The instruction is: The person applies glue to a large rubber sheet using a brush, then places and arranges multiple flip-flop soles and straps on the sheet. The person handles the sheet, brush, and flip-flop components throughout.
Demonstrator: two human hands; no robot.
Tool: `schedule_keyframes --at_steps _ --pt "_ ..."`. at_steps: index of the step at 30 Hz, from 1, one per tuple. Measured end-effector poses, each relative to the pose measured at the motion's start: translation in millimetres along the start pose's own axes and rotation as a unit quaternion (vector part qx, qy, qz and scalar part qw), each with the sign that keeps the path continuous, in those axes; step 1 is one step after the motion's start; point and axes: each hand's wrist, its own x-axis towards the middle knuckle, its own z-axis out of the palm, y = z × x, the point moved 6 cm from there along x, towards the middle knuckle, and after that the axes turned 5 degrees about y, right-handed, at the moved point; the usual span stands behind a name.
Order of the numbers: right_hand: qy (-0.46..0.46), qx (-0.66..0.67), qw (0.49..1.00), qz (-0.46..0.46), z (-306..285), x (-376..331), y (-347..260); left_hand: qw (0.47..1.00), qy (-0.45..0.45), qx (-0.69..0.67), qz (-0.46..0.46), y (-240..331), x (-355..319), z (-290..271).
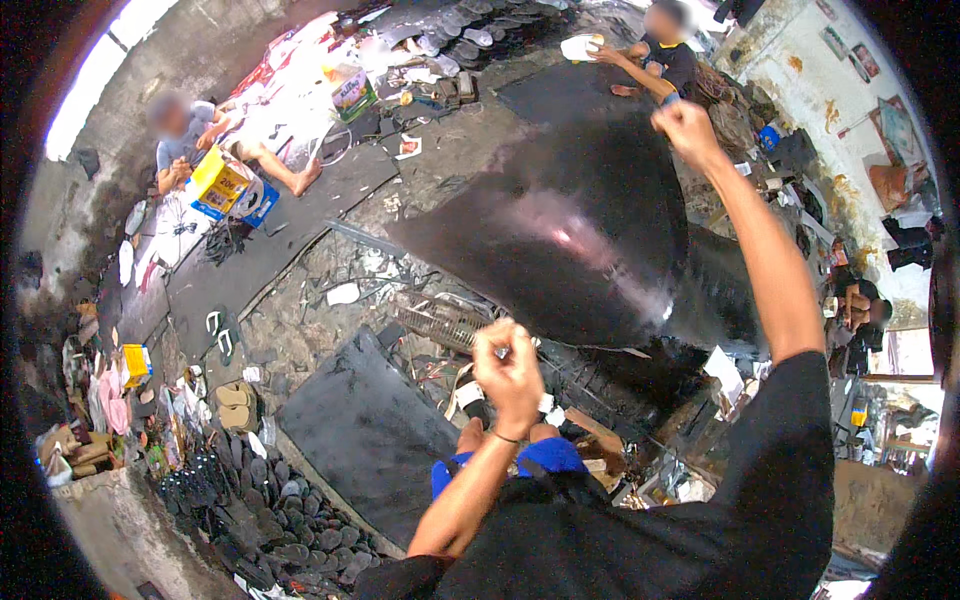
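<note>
A large glossy black sheet [600,230] spreads bowed in front of me, a bright patch of light along its middle. My right hand [685,135], on an outstretched arm, is closed close to the sheet's far right edge. Lower and nearer to my body, my left hand [508,375] makes a fist just below the sheet's near edge. What either hand holds, if anything, I cannot make out. A wire-caged fan [440,318] lies beyond my left hand, partly under the sheet's near side. Another flat black sheet [360,430] lies to the left of my legs.
Many dark sole-shaped pieces [290,520] are heaped at lower left. Sandals [237,405] lie beyond them. One person sits far left by a yellow and blue box [222,185]; another sits at far right holding a pale piece [582,47]. A third is at the right edge.
</note>
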Motion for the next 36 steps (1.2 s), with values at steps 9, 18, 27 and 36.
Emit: schedule_keyframes --at_steps 9,18,27,36 --pt "0.048 0.011 0.933 0.357 -14 -238 296 0.947 -0.084 0.136 -0.280 -201 -239 127" --pt "0.200 -0.126 0.853 0.465 7 -486 520 0.797 -0.286 0.343 -0.406 -328 -376 127" --pt "0.113 -0.064 0.864 0.487 67 -593 393 0.813 -0.403 0.367 -0.206 -291 -198 -16" --pt "0.119 -0.019 0.877 0.465 100 -622 49 0.792 -0.391 0.461 -0.085 -294 -17 -181"
